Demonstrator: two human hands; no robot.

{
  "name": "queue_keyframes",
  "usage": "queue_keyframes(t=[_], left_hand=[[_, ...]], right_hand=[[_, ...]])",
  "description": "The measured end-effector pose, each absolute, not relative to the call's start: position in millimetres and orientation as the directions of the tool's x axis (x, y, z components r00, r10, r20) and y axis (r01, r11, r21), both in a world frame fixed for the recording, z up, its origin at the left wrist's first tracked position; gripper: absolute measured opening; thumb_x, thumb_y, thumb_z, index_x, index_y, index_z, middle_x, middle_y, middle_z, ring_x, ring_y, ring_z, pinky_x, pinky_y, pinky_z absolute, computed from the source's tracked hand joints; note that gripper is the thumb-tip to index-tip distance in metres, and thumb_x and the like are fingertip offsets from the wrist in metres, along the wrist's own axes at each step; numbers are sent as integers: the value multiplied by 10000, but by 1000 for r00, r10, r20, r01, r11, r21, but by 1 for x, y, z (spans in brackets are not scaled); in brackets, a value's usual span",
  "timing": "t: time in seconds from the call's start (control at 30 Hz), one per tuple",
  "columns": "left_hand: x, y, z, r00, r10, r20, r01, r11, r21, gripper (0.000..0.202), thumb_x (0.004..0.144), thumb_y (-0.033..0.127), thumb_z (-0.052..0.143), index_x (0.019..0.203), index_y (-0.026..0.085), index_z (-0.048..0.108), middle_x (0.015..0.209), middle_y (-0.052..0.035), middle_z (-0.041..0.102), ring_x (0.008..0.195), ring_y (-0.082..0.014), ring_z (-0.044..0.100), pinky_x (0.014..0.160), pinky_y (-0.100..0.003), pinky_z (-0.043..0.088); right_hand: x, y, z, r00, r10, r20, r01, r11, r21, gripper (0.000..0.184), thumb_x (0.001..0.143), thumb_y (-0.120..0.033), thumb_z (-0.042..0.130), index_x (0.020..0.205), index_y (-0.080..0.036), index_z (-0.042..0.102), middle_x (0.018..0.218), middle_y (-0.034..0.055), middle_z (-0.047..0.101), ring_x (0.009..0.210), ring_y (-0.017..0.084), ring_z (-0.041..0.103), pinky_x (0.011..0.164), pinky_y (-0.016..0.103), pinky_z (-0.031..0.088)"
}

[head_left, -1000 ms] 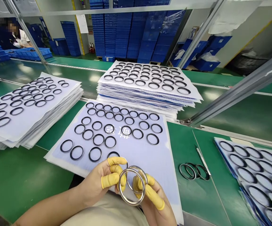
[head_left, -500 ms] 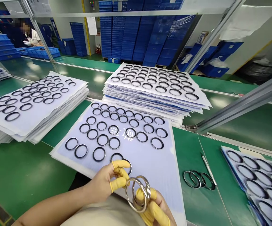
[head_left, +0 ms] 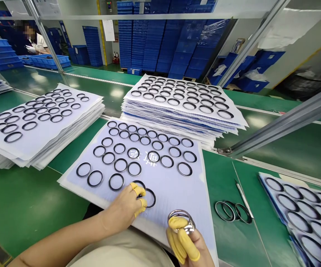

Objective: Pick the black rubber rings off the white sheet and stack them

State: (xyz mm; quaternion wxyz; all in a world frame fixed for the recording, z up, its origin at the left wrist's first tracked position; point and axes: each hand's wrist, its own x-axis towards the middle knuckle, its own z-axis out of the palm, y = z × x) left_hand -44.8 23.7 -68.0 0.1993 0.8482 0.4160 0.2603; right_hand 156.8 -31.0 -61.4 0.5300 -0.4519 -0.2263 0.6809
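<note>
My right hand [head_left: 187,241], in yellow finger cots, is closed around a few shiny metal rings [head_left: 180,214] above the sheet's near edge; their exact number is unclear. My left hand [head_left: 127,207], also in yellow finger cots, reaches over the white sheet [head_left: 174,193] with bent fingers and a gap between thumb and fingertips. Those fingertips are beside a black-edged ring [head_left: 151,198] and partly cover another ring [head_left: 140,183]; contact cannot be made out. Several more such rings [head_left: 116,182] lie in loose rows on the sheet.
Sheet stacks topped with rings stand at left [head_left: 42,137] and behind [head_left: 174,111]. On the green table [head_left: 227,244] at right lie loose rings [head_left: 224,211], a white pen-like tool [head_left: 244,200] and another ring-covered sheet [head_left: 310,204]. A metal post [head_left: 274,129] slants rightward. Someone works far left.
My left hand has moved away from the metal rings, down and left to the rings on the sheet. My right hand has shifted right, tilting the rings it holds.
</note>
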Motion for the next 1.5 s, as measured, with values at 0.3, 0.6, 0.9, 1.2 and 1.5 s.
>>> queue_keyframes(t=[0.3, 0.6, 0.9, 1.2, 1.5], left_hand=[[-46, 20, -26, 355, 910, -215, -259, 317, 912, 277, 807, 406, 666, 869, 181, 515, 712, 10, 597, 647, -101, 529, 604, -218, 419], [-40, 8, -34, 389, 911, -140, -445, 319, 837, 310, 776, 330, 731, 1003, 203, 563, 725, 30, 577, 594, -78, 590, 558, -191, 475], [-47, -8, -41, 380, 911, 160, -331, -28, 943, 286, 866, 149, 626, 1104, 302, 588, 879, 8, 630, 752, -97, 628, 716, -237, 500], [-43, -4, -40, 492, 865, 97, -510, 197, 837, 262, 890, 258, 613, 1144, 290, 557, 798, 10, 623, 670, -72, 626, 627, -181, 477], [-35, 5, -40, 524, 829, -194, -479, 475, 738, 313, 779, 291, 728, 1032, 205, 567, 723, 40, 569, 480, -46, 568, 493, -160, 422]], right_hand=[[149, -21, -62, 34, 926, -376, -444, -323, -836, 312, 659, -467, 805, 821, -211, 730, 471, -66, 444, 436, 73, 358, 445, 198, 292], [135, -23, -46, -123, 928, -351, -442, -368, -818, 346, 665, -491, 788, 637, -169, 664, 452, -36, 520, 437, 96, 393, 484, 241, 301], [134, -21, -54, -133, 944, -302, -464, -328, -823, 294, 701, -452, 778, 769, -182, 686, 498, -36, 560, 451, 96, 445, 487, 230, 349], [138, -24, -52, -142, 943, -302, -492, -332, -805, 304, 654, -446, 815, 726, -184, 677, 492, -43, 559, 451, 90, 436, 487, 226, 336], [138, -29, -42, -208, 936, -284, -534, -352, -769, 299, 647, -496, 797, 747, -223, 727, 503, -25, 571, 447, 114, 435, 520, 265, 345]])
